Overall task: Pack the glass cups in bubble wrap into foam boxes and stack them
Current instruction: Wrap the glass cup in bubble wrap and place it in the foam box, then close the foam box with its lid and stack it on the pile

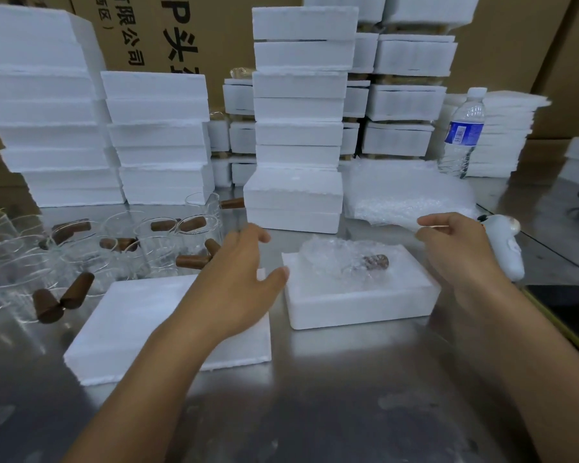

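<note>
An open foam box (361, 304) lies on the metal table at centre right. Inside it sits a bubble-wrapped glass cup (341, 259) with a brown handle showing through the wrap. A flat foam lid (137, 325) lies to the box's left, partly under my left arm. My left hand (238, 282) hovers above the lid's right end, fingers spread and empty. My right hand (462, 248) hangs over the box's right end, fingers relaxed and holding nothing. Several bare glass cups with brown handles (121, 248) crowd the table at left.
Tall stacks of foam boxes (298, 128) line the back, in front of cardboard cartons. A pile of bubble wrap (405, 195) lies behind my right hand. A water bottle (462, 135) stands at back right, and a white tool (505, 248) and a dark phone (575, 309) lie at the right edge.
</note>
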